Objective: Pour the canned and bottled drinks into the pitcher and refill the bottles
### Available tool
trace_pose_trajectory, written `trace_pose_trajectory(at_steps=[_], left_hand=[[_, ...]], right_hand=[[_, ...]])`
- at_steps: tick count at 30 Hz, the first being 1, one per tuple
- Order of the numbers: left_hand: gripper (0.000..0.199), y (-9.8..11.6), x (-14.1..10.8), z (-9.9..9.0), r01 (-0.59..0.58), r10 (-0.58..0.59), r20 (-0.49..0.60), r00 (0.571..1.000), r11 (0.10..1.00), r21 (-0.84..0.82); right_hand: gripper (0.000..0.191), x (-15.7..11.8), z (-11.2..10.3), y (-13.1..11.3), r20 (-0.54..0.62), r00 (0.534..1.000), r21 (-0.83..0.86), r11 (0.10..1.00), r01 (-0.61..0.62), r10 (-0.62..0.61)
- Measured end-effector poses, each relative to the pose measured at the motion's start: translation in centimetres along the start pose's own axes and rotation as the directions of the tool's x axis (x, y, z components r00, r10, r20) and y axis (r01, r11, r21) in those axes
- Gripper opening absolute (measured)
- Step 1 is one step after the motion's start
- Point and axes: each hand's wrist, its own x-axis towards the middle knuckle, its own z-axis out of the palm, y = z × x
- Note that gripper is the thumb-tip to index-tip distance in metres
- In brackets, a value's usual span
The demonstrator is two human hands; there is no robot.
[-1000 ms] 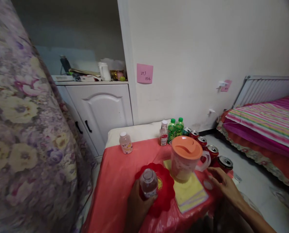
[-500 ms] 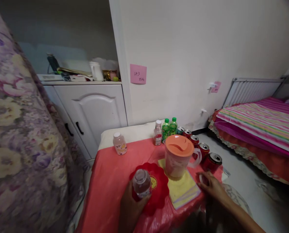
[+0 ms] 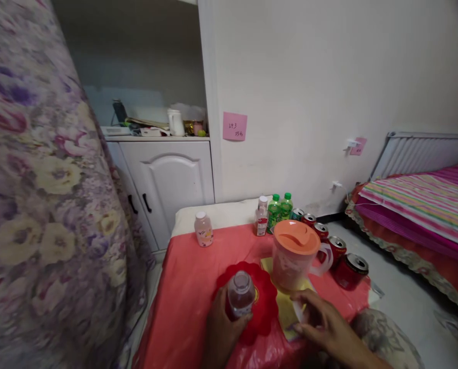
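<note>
My left hand (image 3: 224,323) is wrapped round a small clear bottle (image 3: 240,293), whose mouth is uncapped. The bottle is upright over the scalloped red plate (image 3: 265,320); I cannot tell whether it touches it. My right hand (image 3: 323,323) pinches a white bottle cap (image 3: 298,310), partly hidden by the fingers. That hand is above the folded yellow cloth (image 3: 286,318), just in front of the pitcher. The clear plastic pitcher (image 3: 292,264) with an orange lid stands on the cloth, its handle to the right.
A white-capped bottle (image 3: 203,230) stands at the table's back left. At the back are another capped bottle (image 3: 261,218) and two green bottles (image 3: 275,212). Several drink cans (image 3: 351,271) line the right edge. A floral curtain (image 3: 59,205) hangs at left; a bed (image 3: 417,225) is at right.
My right hand has moved left with the white cap, from the table's right edge to over the yellow cloth, nearer the bottle. My left hand keeps its hold. The view has shifted slightly left.
</note>
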Motion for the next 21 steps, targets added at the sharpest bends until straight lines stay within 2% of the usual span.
trace_pose_trajectory(at_steps=[4, 8, 13, 17, 21], left_hand=[[0.070, 0.4, -0.3, 0.1, -0.005, 0.005, -0.020, 1.000, 1.000, -0.011], [0.070, 1.3, -0.6, -0.1, -0.038, 0.037, -0.010, 0.999, 0.997, -0.070], [0.064, 2.0, -0.8, -0.3, -0.032, 0.034, 0.021, 0.999, 0.995, -0.091], [0.065, 1.8, -0.8, -0.3, -0.055, 0.057, 0.025, 0.998, 0.995, -0.089], [0.069, 1.0, -0.7, 0.0, -0.093, 0.095, 0.018, 0.995, 0.993, -0.077]], right_hand=[[0.037, 3.4, 2.4, -4.6, 0.071, 0.983, -0.065, 0.983, 0.175, -0.170], [0.036, 5.6, 3.2, -7.7, 0.078, 0.967, -0.205, 0.945, 0.255, -0.244], [0.042, 6.6, 2.7, -9.1, 0.148, 0.954, -0.287, 0.912, 0.293, -0.260], [0.036, 6.9, 2.5, -9.6, 0.112, 0.964, -0.320, 0.909, 0.266, -0.242], [0.037, 7.0, 2.4, -9.6, 0.100, 0.966, -0.266, 0.929, 0.256, -0.237]])
